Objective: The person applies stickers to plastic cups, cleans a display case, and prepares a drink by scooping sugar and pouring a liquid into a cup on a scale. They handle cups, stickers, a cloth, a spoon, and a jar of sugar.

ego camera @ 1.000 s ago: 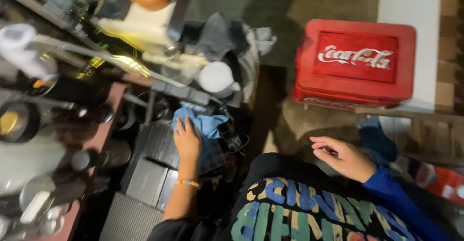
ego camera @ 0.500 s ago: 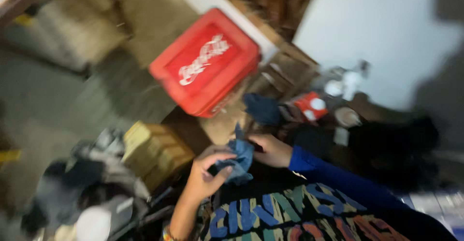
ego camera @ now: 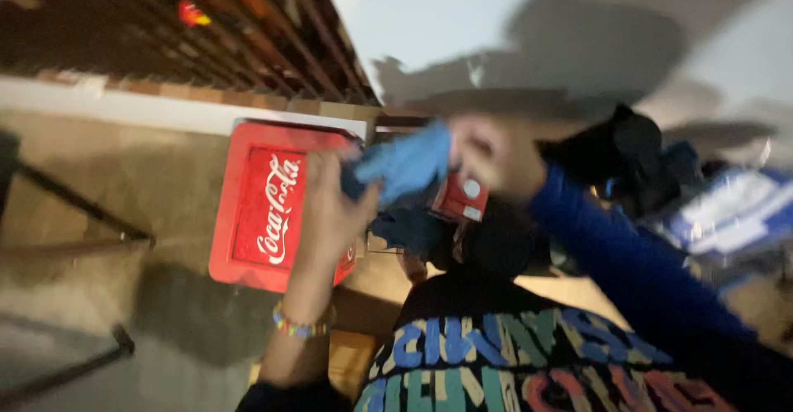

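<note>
A blue cloth point(ego camera: 406, 164) is stretched between both of my hands, in front of my chest. My left hand point(ego camera: 334, 205) grips its lower left end; a beaded bracelet circles that wrist. My right hand point(ego camera: 493, 154), in a blue sleeve, is closed on the cloth's upper right end. The frame is blurred by motion, so the fingers are hard to make out. My dark shirt point(ego camera: 512, 354) with coloured lettering fills the bottom of the view.
A red plastic crate point(ego camera: 266, 205) lies on the floor behind my left hand. A small red box point(ego camera: 460, 197) and dark clutter point(ego camera: 628, 147) sit to the right. Dark metal rods point(ego camera: 74, 205) cross the floor at left. A pale wall point(ego camera: 446, 15) rises above.
The view has swung right and upward. The cloth went from my left hand alone on the cluttered bench to being held by both hands and raised before me.
</note>
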